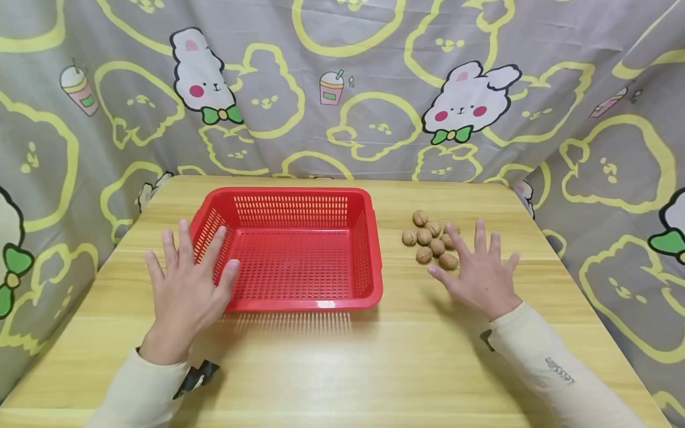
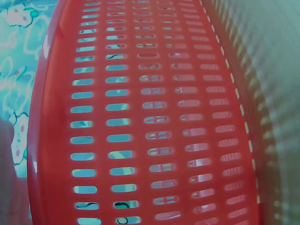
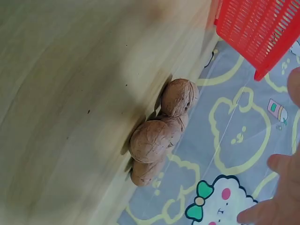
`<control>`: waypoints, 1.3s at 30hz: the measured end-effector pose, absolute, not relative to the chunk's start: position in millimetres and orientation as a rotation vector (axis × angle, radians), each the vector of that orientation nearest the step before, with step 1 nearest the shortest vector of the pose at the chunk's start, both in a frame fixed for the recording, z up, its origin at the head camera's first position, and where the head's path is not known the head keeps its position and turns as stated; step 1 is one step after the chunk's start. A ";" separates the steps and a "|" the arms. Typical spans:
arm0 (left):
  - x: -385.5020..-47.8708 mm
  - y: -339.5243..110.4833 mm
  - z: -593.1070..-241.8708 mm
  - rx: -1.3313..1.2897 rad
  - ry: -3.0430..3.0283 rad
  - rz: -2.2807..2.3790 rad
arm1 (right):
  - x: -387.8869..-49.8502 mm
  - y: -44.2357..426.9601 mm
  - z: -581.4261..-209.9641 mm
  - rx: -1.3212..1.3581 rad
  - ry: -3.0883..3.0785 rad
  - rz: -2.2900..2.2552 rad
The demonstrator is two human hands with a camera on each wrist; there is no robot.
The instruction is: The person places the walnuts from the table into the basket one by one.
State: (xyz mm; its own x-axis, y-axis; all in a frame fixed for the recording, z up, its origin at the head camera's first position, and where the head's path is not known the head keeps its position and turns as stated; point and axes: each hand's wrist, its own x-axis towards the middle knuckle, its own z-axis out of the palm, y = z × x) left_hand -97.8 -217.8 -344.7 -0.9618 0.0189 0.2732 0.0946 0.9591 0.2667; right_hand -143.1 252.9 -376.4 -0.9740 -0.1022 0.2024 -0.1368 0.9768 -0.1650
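Note:
A red plastic basket (image 1: 299, 305) with slotted walls stands on the left half of the table, with nothing inside it. My left hand (image 1: 187, 291) is spread at the basket's left front corner, fingers apart and holding nothing; whether it touches the rim I cannot tell. Several walnuts (image 1: 424, 236) lie in a loose cluster to the right of the basket. Just right of them my right hand (image 1: 484, 279) hovers with fingers spread, partly covering a walnut. In the right wrist view, walnuts (image 3: 151, 141) sit apart from the fingers (image 3: 262, 211).
The wooden table (image 1: 321, 368) carries the basket and the walnuts. A grey curtain (image 1: 374, 65) with cartoon rabbits and yellow outlines hangs behind it and along both sides. The basket's slotted side wall (image 2: 140, 117) fills much of the left wrist view.

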 end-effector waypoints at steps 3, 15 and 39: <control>-94.4 -220.0 -347.5 -0.121 -2.729 -0.510 | -147.8 255.0 -378.6 0.241 -2.868 0.354; -76.9 -240.4 -362.3 -0.157 -2.360 -0.766 | -176.6 270.8 -381.4 0.277 -2.946 0.882; -82.4 -259.2 -384.6 -0.300 -2.544 -0.710 | -197.1 279.0 -402.2 0.366 -3.149 0.660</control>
State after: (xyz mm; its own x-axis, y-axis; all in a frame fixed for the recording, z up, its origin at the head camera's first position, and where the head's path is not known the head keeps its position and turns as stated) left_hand -82.4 -259.2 -384.6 -0.8616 0.0794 0.5014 0.3277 0.8414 0.4298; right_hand -197.1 279.0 -402.2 -0.9698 -0.2389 -0.0483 -0.1994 0.8916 -0.4065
